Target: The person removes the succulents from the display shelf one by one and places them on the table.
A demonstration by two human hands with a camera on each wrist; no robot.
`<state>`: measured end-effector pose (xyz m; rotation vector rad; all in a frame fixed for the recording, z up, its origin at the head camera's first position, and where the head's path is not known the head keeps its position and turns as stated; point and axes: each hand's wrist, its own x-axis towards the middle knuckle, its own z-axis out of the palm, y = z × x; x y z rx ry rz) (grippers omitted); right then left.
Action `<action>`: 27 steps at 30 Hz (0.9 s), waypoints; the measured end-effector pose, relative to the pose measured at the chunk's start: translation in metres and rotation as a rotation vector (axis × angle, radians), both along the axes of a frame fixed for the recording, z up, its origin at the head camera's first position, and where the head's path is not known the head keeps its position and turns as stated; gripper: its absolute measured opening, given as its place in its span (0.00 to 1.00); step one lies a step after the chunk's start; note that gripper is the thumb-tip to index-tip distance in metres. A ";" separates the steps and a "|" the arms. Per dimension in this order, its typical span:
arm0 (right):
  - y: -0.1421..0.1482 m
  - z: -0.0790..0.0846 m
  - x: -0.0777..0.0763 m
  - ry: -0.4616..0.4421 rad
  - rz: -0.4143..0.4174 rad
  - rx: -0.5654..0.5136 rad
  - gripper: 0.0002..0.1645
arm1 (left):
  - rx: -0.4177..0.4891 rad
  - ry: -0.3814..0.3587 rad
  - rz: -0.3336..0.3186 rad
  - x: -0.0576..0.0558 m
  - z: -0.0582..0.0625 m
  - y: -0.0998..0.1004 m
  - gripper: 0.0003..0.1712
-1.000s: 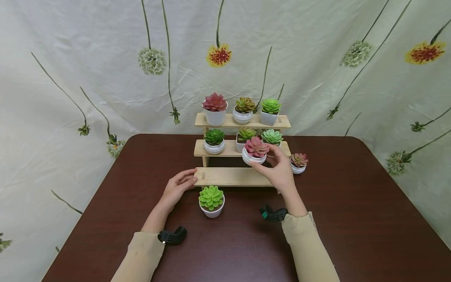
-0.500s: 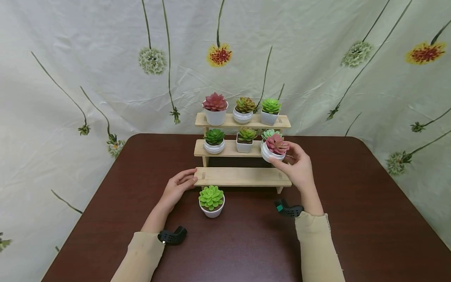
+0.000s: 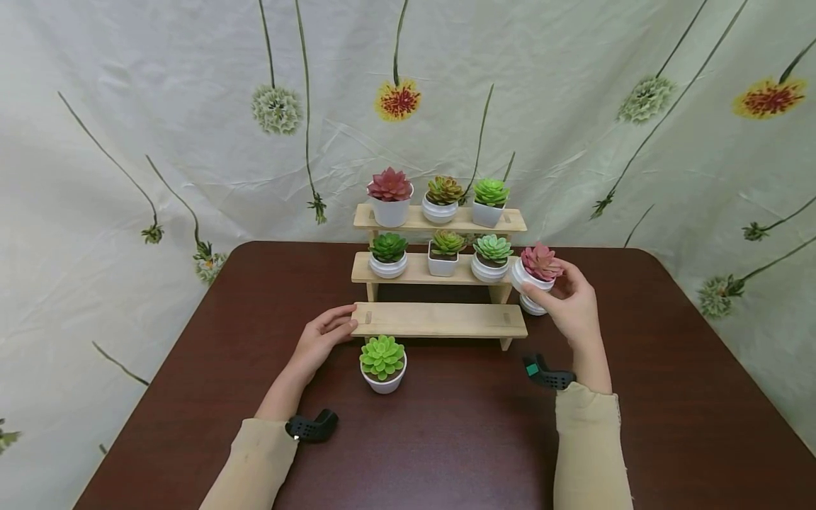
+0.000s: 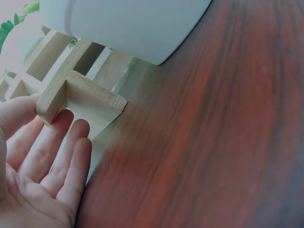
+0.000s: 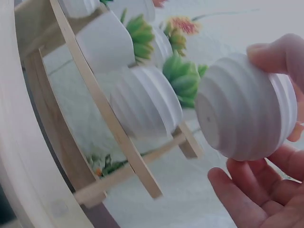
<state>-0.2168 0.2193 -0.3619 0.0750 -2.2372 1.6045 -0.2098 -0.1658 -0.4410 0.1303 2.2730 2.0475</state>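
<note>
My right hand (image 3: 576,309) grips a pink succulent in a ribbed white pot (image 3: 534,273), held in the air at the right end of the middle shelf. From the right wrist view, the white pot (image 5: 247,109) sits between thumb and fingers, its base toward the camera. The thumb and fingertips of my left hand (image 3: 321,341) pinch the left end of the bottom board of a three-tier wooden stand (image 3: 440,320). That board's end (image 4: 52,99) also shows in the left wrist view. A bright green succulent (image 3: 382,363) in a white pot stands on the table before the stand.
Three potted succulents line the top shelf (image 3: 414,217), and three more line the middle shelf (image 3: 408,275). Behind the held pot, another white pot (image 3: 533,306) stands on the dark table (image 3: 650,340), mostly hidden. A flowered cloth (image 3: 561,106) hangs at the back.
My right hand has carried the pink succulent rightward, from in front of the middle shelf to its right end. The left hand has stayed at the stand.
</note>
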 end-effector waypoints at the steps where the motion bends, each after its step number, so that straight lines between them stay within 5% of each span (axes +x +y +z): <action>1: 0.002 -0.001 0.000 -0.016 -0.006 0.009 0.32 | -0.001 -0.001 0.001 0.000 0.000 0.000 0.25; 9: 0.020 -0.006 0.001 -0.117 -0.029 0.081 0.34 | -0.006 0.004 0.002 0.000 0.000 0.000 0.25; 27: 0.055 -0.030 -0.001 -0.350 0.083 0.311 0.44 | -0.007 0.009 0.002 0.000 0.000 0.000 0.24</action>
